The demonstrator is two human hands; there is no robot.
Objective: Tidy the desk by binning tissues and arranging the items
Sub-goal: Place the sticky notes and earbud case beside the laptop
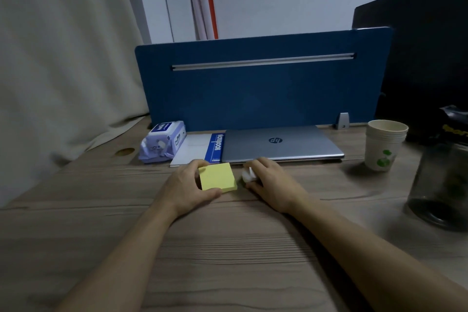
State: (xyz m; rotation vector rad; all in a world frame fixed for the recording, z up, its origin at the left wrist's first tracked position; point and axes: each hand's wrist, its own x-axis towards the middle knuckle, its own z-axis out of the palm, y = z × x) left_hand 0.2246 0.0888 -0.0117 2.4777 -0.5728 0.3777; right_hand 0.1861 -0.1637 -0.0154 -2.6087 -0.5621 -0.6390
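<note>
Both hands are at work near the middle of the table (pixel 228 248). The left hand (pixel 186 191) grips a pad of yellow sticky notes (pixel 217 177), fingers curled over its far edge and thumb along the near one; the pad sits on the wood or just off it, I cannot tell which. The right hand (pixel 272 182) is curled around a small crumpled white tissue (pixel 248 175), which lies just right of the pad and just in front of the laptop (pixel 281 144).

To my eye two steps run at once: collecting the tissue for the bin and taking up the sticky notes to place them. No bin shows from here, so the next move likely means carrying the tissue out of this view, and it needs a firm close of the fingers so the wad does not slip. The pad probably belongs with the things ranged along the blue divider (pixel 253 88), and it will want setting square to them.

Counting what stands here: one tissue, one sticky pad, one closed grey laptop, one notebook (pixel 200 149) tucked partly under the laptop's left edge, one pack of wet wipes (pixel 163 142) touching the notebook's left side, one stack of paper cups (pixel 383 144) well to the right, and one dark jar (pixel 442 185) blurred at the right edge.
</note>
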